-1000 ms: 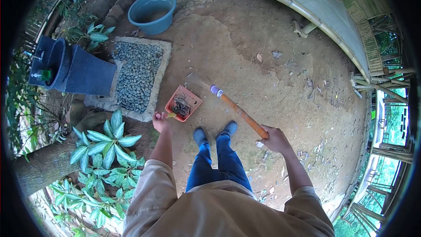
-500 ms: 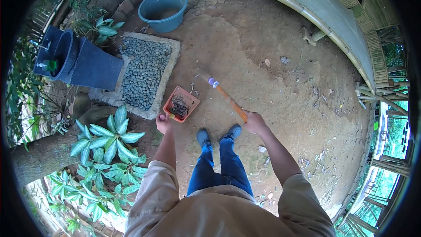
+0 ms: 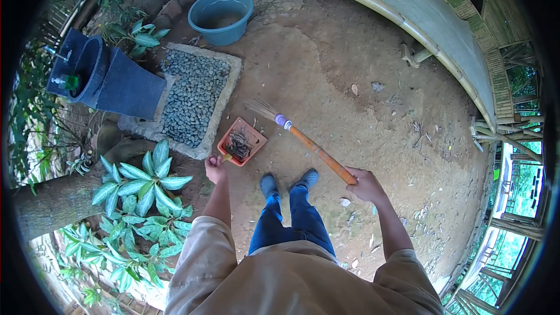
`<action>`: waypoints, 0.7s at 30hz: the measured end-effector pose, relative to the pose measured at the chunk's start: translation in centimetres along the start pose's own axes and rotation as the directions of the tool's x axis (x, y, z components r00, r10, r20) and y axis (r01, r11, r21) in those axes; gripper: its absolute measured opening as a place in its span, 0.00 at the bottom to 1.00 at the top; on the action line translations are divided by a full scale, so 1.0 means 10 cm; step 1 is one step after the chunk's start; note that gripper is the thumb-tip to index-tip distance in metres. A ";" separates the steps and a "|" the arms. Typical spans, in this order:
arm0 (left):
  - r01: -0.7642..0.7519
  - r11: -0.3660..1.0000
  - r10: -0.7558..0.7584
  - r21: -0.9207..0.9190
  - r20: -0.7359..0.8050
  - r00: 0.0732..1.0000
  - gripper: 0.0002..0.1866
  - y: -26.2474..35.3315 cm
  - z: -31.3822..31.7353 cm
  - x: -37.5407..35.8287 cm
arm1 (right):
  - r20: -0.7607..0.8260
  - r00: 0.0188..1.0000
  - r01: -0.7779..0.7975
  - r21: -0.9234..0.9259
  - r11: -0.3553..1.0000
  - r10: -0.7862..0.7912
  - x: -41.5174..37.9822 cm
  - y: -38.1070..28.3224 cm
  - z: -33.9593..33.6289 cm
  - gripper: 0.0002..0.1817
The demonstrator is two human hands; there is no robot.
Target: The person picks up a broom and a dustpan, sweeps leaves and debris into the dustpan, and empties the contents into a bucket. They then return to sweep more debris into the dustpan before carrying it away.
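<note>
My left hand (image 3: 215, 169) grips the short handle of an orange dustpan (image 3: 241, 140) that rests on the bare earth and holds dark twigs and leaves. My right hand (image 3: 365, 184) is closed around the end of a broom's orange handle (image 3: 318, 150). A purple collar joins that handle to thin straw bristles (image 3: 262, 108), which touch the ground just right of the dustpan's far edge. My two feet in blue shoes stand just behind the dustpan.
A pebble-filled stone slab (image 3: 193, 97) lies left of the dustpan, with a dark blue container (image 3: 111, 81) beyond it. A teal basin (image 3: 222, 16) stands at the top. Leafy plants (image 3: 137, 185) crowd the left. A curved bamboo edge (image 3: 408, 23) bounds the far right.
My right hand swung the broom in toward the dustpan, then drew back out to the right. The bristles now lie spread beside the pan. The left hand and dustpan barely shifted.
</note>
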State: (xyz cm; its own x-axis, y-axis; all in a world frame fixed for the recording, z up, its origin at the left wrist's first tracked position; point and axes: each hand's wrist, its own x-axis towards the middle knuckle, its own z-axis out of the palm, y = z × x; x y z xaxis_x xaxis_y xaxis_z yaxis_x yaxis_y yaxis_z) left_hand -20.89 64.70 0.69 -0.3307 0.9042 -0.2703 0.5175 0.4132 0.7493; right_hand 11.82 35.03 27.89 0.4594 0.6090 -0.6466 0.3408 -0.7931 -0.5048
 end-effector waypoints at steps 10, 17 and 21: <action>-0.046 0.998 0.046 0.044 0.003 0.999 0.17 -0.37 -0.22 -0.02 | -0.024 1.000 0.001 -0.285 0.959 -0.008 0.46 0.19 0.49 0.34; 0.012 0.999 -0.011 0.036 -0.010 1.000 0.18 -0.46 -0.23 -0.13 | 0.206 0.978 0.058 -0.126 0.990 -0.031 0.03 0.23 0.32 0.33; 0.007 1.000 -0.006 0.019 -0.021 1.000 0.18 -0.70 -0.18 -0.04 | 0.214 0.977 0.025 -0.062 0.998 -0.011 -0.24 0.12 0.14 0.33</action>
State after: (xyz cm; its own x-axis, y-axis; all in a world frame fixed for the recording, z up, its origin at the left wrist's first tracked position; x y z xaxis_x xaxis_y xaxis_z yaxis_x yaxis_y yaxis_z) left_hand -25.80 61.28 -3.41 -0.3502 0.8992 -0.2624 0.5301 0.4212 0.7359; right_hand 10.03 32.68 28.04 0.2697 0.6059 -0.7484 0.4021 -0.7771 -0.4842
